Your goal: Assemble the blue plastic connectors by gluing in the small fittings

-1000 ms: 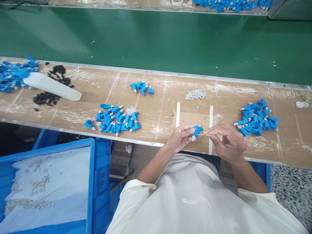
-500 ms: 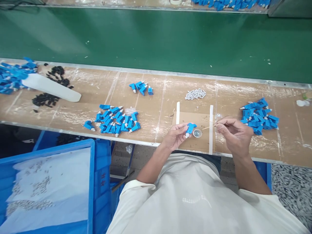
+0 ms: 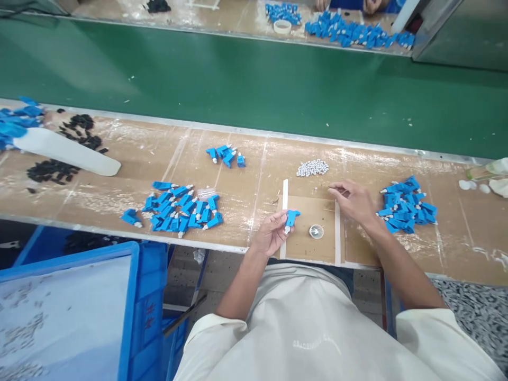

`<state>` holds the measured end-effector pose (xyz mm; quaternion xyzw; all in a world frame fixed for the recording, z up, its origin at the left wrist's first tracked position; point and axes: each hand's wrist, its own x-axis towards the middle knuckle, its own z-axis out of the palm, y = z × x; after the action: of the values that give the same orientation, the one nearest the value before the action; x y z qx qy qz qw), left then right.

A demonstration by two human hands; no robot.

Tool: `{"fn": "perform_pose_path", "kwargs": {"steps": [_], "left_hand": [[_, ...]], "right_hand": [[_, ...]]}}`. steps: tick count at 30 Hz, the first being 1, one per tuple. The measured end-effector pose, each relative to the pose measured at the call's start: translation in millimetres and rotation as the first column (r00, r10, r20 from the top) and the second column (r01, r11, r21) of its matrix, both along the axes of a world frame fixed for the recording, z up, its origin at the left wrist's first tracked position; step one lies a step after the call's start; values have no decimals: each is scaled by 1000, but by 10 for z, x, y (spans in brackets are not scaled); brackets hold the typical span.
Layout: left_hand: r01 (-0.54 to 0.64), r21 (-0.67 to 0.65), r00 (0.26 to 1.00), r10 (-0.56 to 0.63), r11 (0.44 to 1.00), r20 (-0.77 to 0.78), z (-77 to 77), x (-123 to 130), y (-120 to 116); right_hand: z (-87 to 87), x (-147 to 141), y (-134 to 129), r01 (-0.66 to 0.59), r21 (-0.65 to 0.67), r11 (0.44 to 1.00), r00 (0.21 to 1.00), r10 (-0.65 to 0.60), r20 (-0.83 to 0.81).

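My left hand [image 3: 273, 233] grips a small blue plastic part [image 3: 292, 217] with a white tip pointing down. Beside it, a small round cup [image 3: 316, 231] with greyish contents sits on a cardboard sheet [image 3: 305, 208]. My right hand [image 3: 351, 200] hovers above the right strip of white tape [image 3: 337, 238], thumb and forefinger slightly apart, with nothing visible between them. Thin sticks [image 3: 328, 208] appear to lie just below its fingertips. Beyond the cardboard is a heap of tiny grey-white pieces [image 3: 313, 168], with one loose piece [image 3: 315, 189] nearer me.
Blue parts lie in piles at right [image 3: 408, 205], left [image 3: 182, 207] and farther back [image 3: 227, 155]. A long white object [image 3: 67, 151] rests among black pieces [image 3: 53, 171]. Below the bench stands a blue crate [image 3: 133, 296]. Across the green surface [image 3: 238, 79], another person's hands [image 3: 371, 6] show.
My right hand has left the thin stick it held near the cup and moved forward and left. My left hand still grips the blue part. The view has tilted up, showing more of the far bench.
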<state>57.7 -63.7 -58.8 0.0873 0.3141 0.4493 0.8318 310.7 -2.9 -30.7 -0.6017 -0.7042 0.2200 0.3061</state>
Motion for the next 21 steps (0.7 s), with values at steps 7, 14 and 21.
{"fn": "perform_pose_path", "kwargs": {"steps": [7,14,21], "left_hand": [[22,11,999,-22,1000,42,-44,21,3],[-7,-25,999,8,1000,53,-35,26,15],[-25,-56,997,29,998,73,17,27,33]], "right_hand": [[-140,-39,474,-281,-27,959,947,282,154],[-128,16,477,-411,-36,911,873,405,273],[-87,-138,505,-508,-112,854,720,492,488]]}}
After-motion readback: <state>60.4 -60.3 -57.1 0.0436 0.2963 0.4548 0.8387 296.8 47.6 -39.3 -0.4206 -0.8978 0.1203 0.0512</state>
